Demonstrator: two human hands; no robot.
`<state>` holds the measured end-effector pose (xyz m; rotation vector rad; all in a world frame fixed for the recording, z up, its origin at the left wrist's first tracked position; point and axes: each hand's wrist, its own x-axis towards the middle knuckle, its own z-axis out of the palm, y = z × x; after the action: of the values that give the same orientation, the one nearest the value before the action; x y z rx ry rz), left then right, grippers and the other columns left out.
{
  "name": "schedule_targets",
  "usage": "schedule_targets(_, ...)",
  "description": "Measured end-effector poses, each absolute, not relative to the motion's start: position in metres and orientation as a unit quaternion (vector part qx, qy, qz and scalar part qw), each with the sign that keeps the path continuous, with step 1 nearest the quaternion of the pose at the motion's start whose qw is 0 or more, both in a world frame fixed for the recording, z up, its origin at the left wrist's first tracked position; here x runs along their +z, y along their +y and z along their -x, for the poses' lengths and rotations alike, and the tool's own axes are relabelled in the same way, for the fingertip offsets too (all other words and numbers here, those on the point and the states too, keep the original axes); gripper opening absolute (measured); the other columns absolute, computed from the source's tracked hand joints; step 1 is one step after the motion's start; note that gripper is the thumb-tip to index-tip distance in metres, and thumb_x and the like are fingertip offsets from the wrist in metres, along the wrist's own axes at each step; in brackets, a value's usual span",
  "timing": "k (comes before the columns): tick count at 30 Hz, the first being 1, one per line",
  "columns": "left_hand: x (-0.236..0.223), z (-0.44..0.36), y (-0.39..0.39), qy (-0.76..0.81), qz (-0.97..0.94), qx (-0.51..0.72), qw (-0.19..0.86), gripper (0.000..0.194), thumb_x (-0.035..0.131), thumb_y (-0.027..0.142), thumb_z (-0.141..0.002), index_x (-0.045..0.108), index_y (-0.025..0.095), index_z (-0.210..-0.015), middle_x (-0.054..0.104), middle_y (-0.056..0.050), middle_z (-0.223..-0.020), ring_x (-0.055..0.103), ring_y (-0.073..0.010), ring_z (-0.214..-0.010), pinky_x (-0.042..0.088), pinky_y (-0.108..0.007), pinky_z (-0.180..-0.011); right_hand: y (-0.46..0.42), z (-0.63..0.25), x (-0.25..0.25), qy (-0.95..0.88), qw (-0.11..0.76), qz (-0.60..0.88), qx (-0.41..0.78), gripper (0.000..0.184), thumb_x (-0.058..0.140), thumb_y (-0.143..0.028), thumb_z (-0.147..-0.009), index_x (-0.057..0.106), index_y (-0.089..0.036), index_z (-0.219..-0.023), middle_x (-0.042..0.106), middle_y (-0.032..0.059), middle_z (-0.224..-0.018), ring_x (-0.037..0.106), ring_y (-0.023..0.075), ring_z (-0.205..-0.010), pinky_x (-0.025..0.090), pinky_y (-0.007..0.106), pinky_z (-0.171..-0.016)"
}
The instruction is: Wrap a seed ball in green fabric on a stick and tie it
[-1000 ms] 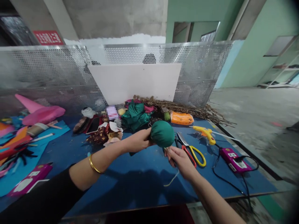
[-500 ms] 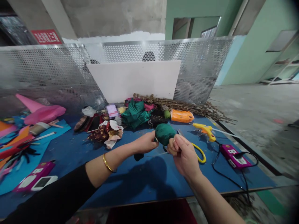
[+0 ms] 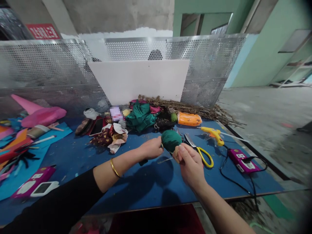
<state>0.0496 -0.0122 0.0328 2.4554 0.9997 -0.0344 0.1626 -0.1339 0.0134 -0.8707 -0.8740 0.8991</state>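
A ball wrapped in dark green cloth (image 3: 171,140) is between my two hands, above the blue tabletop. My left hand (image 3: 151,148), with a gold bangle on its wrist, is closed on the ball's left side. At its lower right my right hand (image 3: 188,157) is closed in a pinch; what its fingers grip is hidden. A thin pale strand (image 3: 165,160) shows below the ball. Yellow-handled scissors (image 3: 206,157) lie just right of my right hand. Farther right rests a yellow glue gun (image 3: 214,135).
Behind the ball are a crumpled green cloth (image 3: 141,117), an orange packet (image 3: 189,119) and dry stems (image 3: 195,109). A purple power strip (image 3: 243,161) with a black cable lies right. Coloured sheets (image 3: 56,133) and a pink cone hat (image 3: 44,115) lie left. A white board (image 3: 143,79) stands behind.
My right hand has shifted slightly down and turned, uncovering more of the scissors. The green ball has moved slightly down and is still in my left hand. The view has shifted a little.
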Motion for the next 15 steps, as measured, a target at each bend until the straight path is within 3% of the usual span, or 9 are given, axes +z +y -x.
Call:
schedule_targets(9, 0.028, -0.045, -0.018, 0.360, -0.897, -0.023, 0.257, 0.040, 0.048, 0.023, -0.078, 0.048, 0.017, -0.117, 0.065, -0.011, -0.113, 0.061, -0.0250, -0.101, 0.048, -0.031, -0.082, -0.141, -0.155, 0.006, -0.404, 0.712, 0.409, 0.404, 0.040, 0.052, -0.040, -0.089, 0.041, -0.021, -0.055, 0.037, -0.0031, -0.056, 0.033, 0.0119, -0.055, 0.026, 0.028, -0.053)
schedule_targets(13, 0.021, -0.043, -0.017, 0.347, -0.886, 0.035, 0.306, 0.038, 0.051, 0.021, -0.074, 0.052, 0.018, -0.112, 0.064, -0.008, -0.111, 0.059, -0.0230, -0.098, 0.047, -0.030, -0.079, -0.141, -0.155, 0.005, -0.405, 0.716, 0.394, 0.409, 0.039, 0.051, -0.038, -0.090, 0.042, -0.020, -0.056, 0.037, -0.0030, -0.057, 0.034, 0.0120, -0.056, 0.027, 0.028, -0.055)
schedule_targets(15, 0.022, -0.041, -0.013, 0.347, -0.862, 0.061, 0.365, 0.034, 0.053, 0.021, -0.071, 0.055, 0.019, -0.105, 0.065, -0.005, -0.098, 0.060, -0.0194, -0.086, 0.046, -0.027, -0.070, -0.139, -0.158, 0.007, -0.402, 0.724, 0.366, 0.425, 0.038, 0.050, -0.037, -0.090, 0.042, -0.021, -0.058, 0.037, -0.0035, -0.056, 0.034, 0.0120, -0.055, 0.028, 0.028, -0.056)
